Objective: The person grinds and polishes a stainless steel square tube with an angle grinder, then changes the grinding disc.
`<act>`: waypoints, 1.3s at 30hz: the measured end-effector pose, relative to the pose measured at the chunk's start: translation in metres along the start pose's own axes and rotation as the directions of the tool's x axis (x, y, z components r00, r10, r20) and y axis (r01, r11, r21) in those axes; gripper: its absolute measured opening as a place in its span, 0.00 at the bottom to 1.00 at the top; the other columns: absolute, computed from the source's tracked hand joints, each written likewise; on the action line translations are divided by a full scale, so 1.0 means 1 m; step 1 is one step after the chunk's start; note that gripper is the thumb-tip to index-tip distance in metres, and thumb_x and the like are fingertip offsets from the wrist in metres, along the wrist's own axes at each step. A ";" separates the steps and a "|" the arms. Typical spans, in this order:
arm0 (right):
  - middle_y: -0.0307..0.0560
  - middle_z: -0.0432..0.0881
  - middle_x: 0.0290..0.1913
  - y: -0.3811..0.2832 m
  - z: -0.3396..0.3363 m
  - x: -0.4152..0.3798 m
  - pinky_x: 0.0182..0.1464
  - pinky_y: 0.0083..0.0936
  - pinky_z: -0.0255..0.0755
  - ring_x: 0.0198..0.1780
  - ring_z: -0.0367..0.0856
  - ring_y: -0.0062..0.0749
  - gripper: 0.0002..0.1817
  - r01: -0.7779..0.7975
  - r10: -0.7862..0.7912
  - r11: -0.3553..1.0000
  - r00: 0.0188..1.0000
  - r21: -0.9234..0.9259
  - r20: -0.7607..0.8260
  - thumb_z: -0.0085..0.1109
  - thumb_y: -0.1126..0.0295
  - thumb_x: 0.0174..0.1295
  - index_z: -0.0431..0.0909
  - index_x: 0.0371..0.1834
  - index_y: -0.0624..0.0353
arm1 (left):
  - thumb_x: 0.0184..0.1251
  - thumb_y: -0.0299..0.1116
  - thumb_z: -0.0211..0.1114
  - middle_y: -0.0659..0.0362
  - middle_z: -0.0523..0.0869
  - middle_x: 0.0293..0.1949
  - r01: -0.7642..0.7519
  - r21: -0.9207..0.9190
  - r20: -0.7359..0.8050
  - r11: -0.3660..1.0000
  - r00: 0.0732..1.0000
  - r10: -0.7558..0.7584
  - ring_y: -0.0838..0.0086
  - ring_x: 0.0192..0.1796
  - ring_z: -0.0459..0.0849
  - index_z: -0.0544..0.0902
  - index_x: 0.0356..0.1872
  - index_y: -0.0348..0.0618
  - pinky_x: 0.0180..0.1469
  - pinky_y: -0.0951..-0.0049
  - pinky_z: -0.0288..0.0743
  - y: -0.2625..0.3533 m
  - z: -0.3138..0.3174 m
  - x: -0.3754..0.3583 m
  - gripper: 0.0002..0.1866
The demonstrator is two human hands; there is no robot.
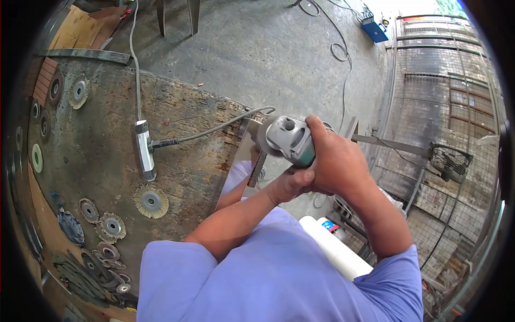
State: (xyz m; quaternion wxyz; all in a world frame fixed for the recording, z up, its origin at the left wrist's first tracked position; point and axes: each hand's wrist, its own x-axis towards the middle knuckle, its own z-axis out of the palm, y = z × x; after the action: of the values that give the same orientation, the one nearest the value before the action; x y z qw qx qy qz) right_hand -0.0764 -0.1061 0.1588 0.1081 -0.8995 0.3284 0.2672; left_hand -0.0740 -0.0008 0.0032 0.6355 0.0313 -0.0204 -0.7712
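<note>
An angle grinder (pixel 295 140) with a grey head and green body is up in front of me, its disc side facing left. My right hand (pixel 339 161) wraps round its body, thumb along the top. Below it, my left hand (pixel 294 185) closes on the grinder's underside, with most of its fingers hidden. The disc (pixel 264 137) is right at the upper end of a shiny metal piece (pixel 232 180), which reflects my arm. This piece lies along the right edge of the worn wooden bench (pixel 182 118).
A power strip (pixel 145 150) with a plugged-in cable lies on the bench. Flap discs (pixel 151 201) and several other discs (pixel 111 225) lie around it. On the right stand a fan (pixel 449 161) and a mesh fence (pixel 424 102). A blue box (pixel 374 30) sits on the floor.
</note>
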 end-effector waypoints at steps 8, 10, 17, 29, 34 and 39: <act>0.59 0.86 0.39 0.002 -0.004 0.011 0.44 0.47 0.82 0.45 0.88 0.57 0.42 0.049 -0.050 0.998 0.998 0.048 0.030 0.73 0.63 0.49 0.65 0.68 0.59 | 0.51 0.63 0.77 0.54 0.68 0.74 -0.085 0.030 0.035 0.996 0.996 0.084 0.65 0.75 0.69 0.56 0.79 0.44 0.76 0.61 0.66 -0.007 -0.016 0.003 0.60; 0.59 0.86 0.38 0.010 -0.001 -0.001 0.44 0.47 0.82 0.45 0.88 0.57 0.41 0.008 -0.011 0.998 0.998 0.063 0.056 0.73 0.62 0.49 0.66 0.68 0.60 | 0.51 0.64 0.77 0.54 0.69 0.73 -0.072 0.110 0.010 0.991 0.997 0.071 0.65 0.74 0.71 0.56 0.79 0.43 0.74 0.61 0.69 -0.014 -0.012 0.003 0.60; 0.68 0.86 0.47 0.070 0.017 -0.018 0.55 0.45 0.79 0.51 0.87 0.63 0.53 -0.230 0.198 0.915 0.972 0.332 0.129 0.79 0.53 0.44 0.63 0.72 0.64 | 0.71 0.64 0.61 0.44 0.81 0.64 0.237 0.656 0.059 0.717 0.931 -0.361 0.57 0.64 0.82 0.73 0.69 0.32 0.67 0.58 0.75 -0.020 -0.017 0.020 0.42; 0.63 0.84 0.54 0.164 0.013 0.011 0.61 0.36 0.75 0.57 0.84 0.50 0.54 -0.051 0.061 0.702 0.998 0.710 0.011 0.82 0.52 0.39 0.67 0.71 0.64 | 0.53 0.41 0.80 0.47 0.79 0.47 0.816 0.409 -0.114 -0.408 0.489 0.865 0.52 0.48 0.80 0.74 0.57 0.39 0.52 0.54 0.75 0.031 0.038 -0.080 0.34; 0.66 0.84 0.55 0.207 0.011 0.080 0.60 0.37 0.75 0.58 0.84 0.52 0.55 0.061 -0.135 0.657 0.990 0.752 0.037 0.82 0.50 0.39 0.66 0.71 0.65 | 0.51 0.37 0.79 0.46 0.78 0.46 0.877 0.461 -0.459 -0.135 0.365 0.810 0.45 0.51 0.79 0.71 0.51 0.38 0.52 0.49 0.74 0.032 0.030 -0.072 0.30; 0.67 0.83 0.56 0.245 0.007 0.160 0.64 0.39 0.73 0.62 0.82 0.57 0.57 0.062 -0.352 0.653 0.907 0.754 0.231 0.82 0.49 0.39 0.66 0.71 0.69 | 0.50 0.33 0.77 0.50 0.77 0.40 0.878 0.461 -0.441 -0.127 0.351 0.826 0.51 0.45 0.79 0.72 0.48 0.40 0.46 0.51 0.74 0.050 0.043 -0.029 0.27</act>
State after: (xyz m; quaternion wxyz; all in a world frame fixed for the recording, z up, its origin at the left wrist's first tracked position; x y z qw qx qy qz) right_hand -0.1358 -0.3755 0.0596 0.5465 -0.7477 0.2755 0.2575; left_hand -0.0231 0.0173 0.0500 0.1724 0.9260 -0.2225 -0.2515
